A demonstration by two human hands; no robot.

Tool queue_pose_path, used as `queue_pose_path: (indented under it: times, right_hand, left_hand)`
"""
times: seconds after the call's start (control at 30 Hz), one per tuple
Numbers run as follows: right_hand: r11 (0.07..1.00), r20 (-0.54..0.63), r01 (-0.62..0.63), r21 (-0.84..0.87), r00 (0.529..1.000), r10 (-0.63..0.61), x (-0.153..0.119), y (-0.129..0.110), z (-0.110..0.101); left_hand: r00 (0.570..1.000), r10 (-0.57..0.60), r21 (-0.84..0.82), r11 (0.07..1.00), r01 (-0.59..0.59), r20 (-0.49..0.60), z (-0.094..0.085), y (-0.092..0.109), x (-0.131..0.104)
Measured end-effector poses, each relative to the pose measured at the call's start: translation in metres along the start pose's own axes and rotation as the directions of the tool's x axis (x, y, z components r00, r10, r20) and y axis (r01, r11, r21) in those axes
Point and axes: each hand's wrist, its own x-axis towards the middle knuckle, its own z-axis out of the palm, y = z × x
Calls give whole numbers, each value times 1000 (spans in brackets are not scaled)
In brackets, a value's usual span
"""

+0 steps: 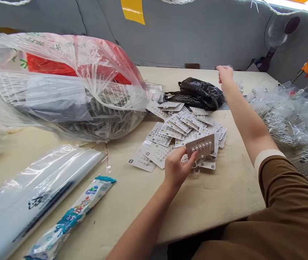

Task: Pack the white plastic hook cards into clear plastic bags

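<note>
My left hand (178, 167) pinches an earring card (203, 142) by its left end. This grey card carries a row of pearl studs and is held tilted above a loose pile of similar white cards (179, 124). My right arm is stretched to the far side of the table, where my right hand (225, 76) is closed just behind a crumpled black plastic bag (201, 92). Something clear shows beside its fingers, but what they hold cannot be made out.
A large stuffed clear bag (110, 121) fills the back left. Flat plastic bags (59, 177) and a blue-white wrapped packet (74, 218) lie at the front left. Many small clear packets (294, 119) are heaped on the right. A fan (278, 32) stands at the back right.
</note>
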Motion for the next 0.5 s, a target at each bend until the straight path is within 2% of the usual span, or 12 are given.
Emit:
queue_pose_path:
  times: [0.1,0.13,0.17,0.2,0.27,0.33,0.37,0.4,0.5]
  right_hand:
    - [997,27,16,74,999,-18,-36,-11,-18]
    - [995,66,29,97,997,-35,-56,-9,-26]
    - [988,184,40,150,981,-68,-78,-6,-34]
    - [982,337,28,184,937,-90,-102,0,-43]
    - [983,598,14,181,792,-121,-151,16,-62]
    - [989,726,62,135,673,-142,-194,33,-78]
    - [990,740,79,121,657,-142,-213,41,-85]
    - [989,737,91,118,660,-148,-228,47,-90]
    - [988,673,65,143,725,-145,-257,59,-100]
  left_hand:
    - [1000,6,-28,1000,-6,5,2,0,-1]
    - [1000,5,-41,999,-5,8,3,1,-1]
    - [1000,1,-54,999,0,12,4,1,-2]
    - [1000,-8,-65,998,9,16,4,2,-2]
    - [999,-30,-82,996,32,25,5,3,-2]
    - [998,-51,-94,994,54,37,7,5,-2]
    - [997,-59,-98,993,63,44,8,6,-2]
    - [997,-66,-97,993,70,51,9,7,-2]
    - [996,-48,-76,996,53,72,12,7,-3]
